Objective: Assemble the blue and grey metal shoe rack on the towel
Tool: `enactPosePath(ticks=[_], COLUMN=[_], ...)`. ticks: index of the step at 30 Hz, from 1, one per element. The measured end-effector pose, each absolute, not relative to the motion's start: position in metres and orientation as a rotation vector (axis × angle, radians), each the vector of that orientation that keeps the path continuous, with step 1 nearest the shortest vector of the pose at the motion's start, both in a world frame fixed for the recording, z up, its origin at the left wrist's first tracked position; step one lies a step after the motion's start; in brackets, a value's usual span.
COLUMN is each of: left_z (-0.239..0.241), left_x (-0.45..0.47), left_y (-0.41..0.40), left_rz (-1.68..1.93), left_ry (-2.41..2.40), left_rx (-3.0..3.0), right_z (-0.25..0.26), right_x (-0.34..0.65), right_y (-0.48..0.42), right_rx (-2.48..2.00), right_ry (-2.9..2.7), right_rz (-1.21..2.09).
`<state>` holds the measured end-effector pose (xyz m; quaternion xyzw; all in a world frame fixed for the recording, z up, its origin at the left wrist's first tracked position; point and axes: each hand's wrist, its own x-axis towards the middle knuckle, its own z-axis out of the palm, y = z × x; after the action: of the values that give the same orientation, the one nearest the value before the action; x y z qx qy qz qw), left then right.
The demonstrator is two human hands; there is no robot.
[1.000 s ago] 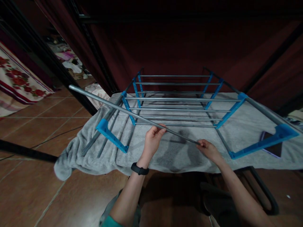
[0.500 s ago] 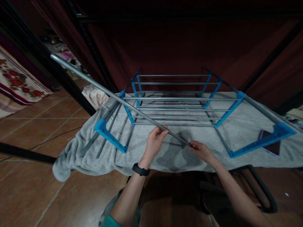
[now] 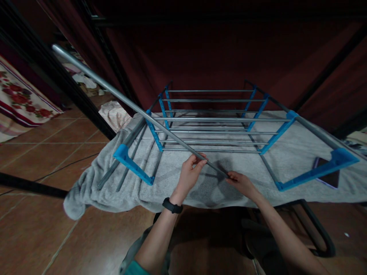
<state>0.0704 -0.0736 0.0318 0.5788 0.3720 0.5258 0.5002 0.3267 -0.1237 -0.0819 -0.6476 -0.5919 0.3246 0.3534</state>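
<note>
1. Swinging is the chief risk at the far left. The rod climbs up and away from the hands, and its free end hangs high over the floor, near a dark post. Nearly all its length lies beyond the grip, so a small twist at the hands could sweep that end into the post.
2. Dipping the rod could cause trouble further right, where it passes just above the left blue corner of the rack. A drop there could knock the joint and shove the rack across the towel.
3. The left hand is closed lightly on the rod, with thumb and fingertips pinching it a little way in from the near end. The hold uses only the fingertips, not the whole fist, so the long overhang could lever the rod loose.
4. The right hand pinches the rod's near tip between its fingertips, low over the towel. The rod thus runs from this hand through the left one and on to the upper left.
5. A phone lies on the towel at the far right, beside the rack's blue foot and well apart from the rod. It would be at risk only if the rack slid.
</note>
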Motion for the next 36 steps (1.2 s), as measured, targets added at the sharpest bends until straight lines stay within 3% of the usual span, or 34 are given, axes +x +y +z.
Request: enactPosePath(ticks=[8, 20, 36], left_z=[0.028, 0.027, 0.031], left_x=[0.074, 0.081, 0.054], left_y=[-0.076, -0.085, -0.068], left_rz=[1.241, 1.177, 1.254], left_ry=[0.86, 0.641, 0.845], left_rx=[1.536, 1.427, 1.65], right_z=[-0.079, -0.071, -0.061], right_x=[0.312, 0.288, 0.304], right_y=[-0.124, -0.129, -0.124], right_rx=[-1.586, -1.349, -1.455], right_ry=[-1.582, -1.421, -1.385], right_rz=[0.948, 1.403, 1.234])
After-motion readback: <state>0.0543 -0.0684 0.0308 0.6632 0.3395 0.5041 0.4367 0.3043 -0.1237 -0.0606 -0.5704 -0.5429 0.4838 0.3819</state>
